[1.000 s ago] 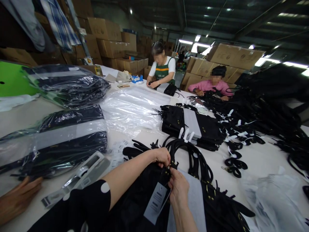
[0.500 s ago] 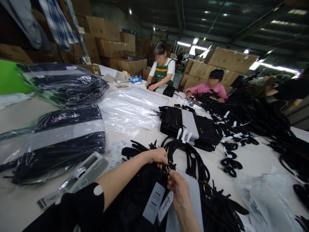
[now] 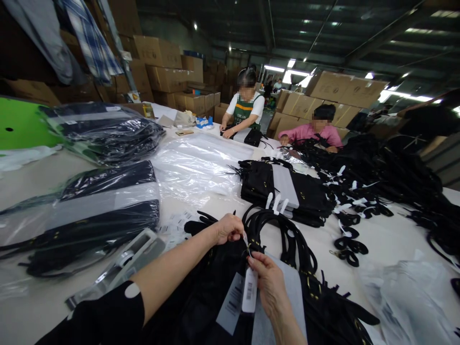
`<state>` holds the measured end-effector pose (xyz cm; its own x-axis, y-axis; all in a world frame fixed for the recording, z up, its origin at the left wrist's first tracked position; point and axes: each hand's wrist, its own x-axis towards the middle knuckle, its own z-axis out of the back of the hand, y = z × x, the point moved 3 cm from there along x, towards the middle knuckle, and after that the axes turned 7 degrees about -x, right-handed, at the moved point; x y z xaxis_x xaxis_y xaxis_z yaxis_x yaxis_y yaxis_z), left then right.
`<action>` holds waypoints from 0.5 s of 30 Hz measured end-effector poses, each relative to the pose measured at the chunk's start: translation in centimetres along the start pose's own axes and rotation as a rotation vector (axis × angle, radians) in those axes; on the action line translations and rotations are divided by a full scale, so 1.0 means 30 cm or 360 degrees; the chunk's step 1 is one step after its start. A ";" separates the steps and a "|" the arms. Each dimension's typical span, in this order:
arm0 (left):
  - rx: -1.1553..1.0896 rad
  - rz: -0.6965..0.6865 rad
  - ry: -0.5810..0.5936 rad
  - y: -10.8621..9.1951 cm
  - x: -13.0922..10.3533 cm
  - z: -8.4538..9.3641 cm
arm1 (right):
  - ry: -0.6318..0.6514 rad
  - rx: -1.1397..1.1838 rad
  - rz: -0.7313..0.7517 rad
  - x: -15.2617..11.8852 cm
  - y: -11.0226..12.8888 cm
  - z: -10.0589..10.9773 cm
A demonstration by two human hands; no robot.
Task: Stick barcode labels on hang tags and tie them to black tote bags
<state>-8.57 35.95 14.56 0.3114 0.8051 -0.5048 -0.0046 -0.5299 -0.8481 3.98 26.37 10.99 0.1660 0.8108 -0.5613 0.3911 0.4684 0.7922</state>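
Observation:
A black bag (image 3: 201, 297) lies in front of me with a grey sheet (image 3: 283, 287) across it and black handles (image 3: 266, 223) at its top. My left hand (image 3: 230, 229) is closed in a pinch on a narrow white strap (image 3: 246, 238) beside the handle base. Just below, my right hand (image 3: 269, 275) has thumb and fingers closed on the lower part of that strap, by the white hang tag (image 3: 249, 290) with a barcode. A larger grey printed tag (image 3: 230, 303) hangs to its left against the black fabric.
Bags in clear plastic (image 3: 108, 201) lie at left, near a grey tool (image 3: 118, 268). Plastic sleeves (image 3: 201, 163) and a stack of black bags (image 3: 285, 187) lie beyond my hands. Black straps (image 3: 348, 239) and crumpled plastic (image 3: 406, 297) are at right. Two co-workers (image 3: 244, 108) sit across the table.
My left hand has pulled slightly up and left of my right hand, exposing the white strap between them. The barcode tag has swung to hang nearly straight. The view has shifted slightly.

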 end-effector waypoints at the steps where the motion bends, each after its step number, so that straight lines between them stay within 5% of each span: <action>1: -0.0017 -0.0005 -0.0005 0.003 0.000 -0.003 | 0.0003 0.0003 -0.0003 0.001 0.000 0.000; 15: 0.0406 -0.0166 0.0035 0.007 -0.008 -0.028 | 0.0002 -0.0096 0.0165 -0.003 0.003 0.013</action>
<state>-7.86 35.42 14.66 0.3434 0.8443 -0.4114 -0.2096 -0.3581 -0.9099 4.34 26.20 11.03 0.2018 0.8562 -0.4756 0.3168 0.4024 0.8589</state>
